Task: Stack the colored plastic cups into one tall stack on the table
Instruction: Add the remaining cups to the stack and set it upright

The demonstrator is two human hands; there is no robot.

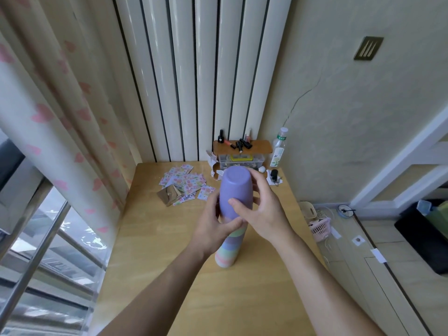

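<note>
A tall stack of upside-down pastel cups (pixel 228 251) stands on the wooden table (pixel 169 275), with green, purple, blue and pink bands showing at its lower end. A purple cup (pixel 234 190) tops the stack, bottom up. My left hand (pixel 213 226) grips the stack's left side just under the purple cup. My right hand (pixel 261 212) wraps the purple cup from the right, thumb across its front. The middle of the stack is hidden behind my fingers.
Sticker sheets (pixel 186 183) lie scattered at the table's back. A clear box (pixel 240 160) with a wooden lid and small cosmetic bottles stands at the back wall, next to a spray bottle (pixel 278 149). A curtain (pixel 60 117) hangs on the left. A pink basket (pixel 320 227) sits on the floor.
</note>
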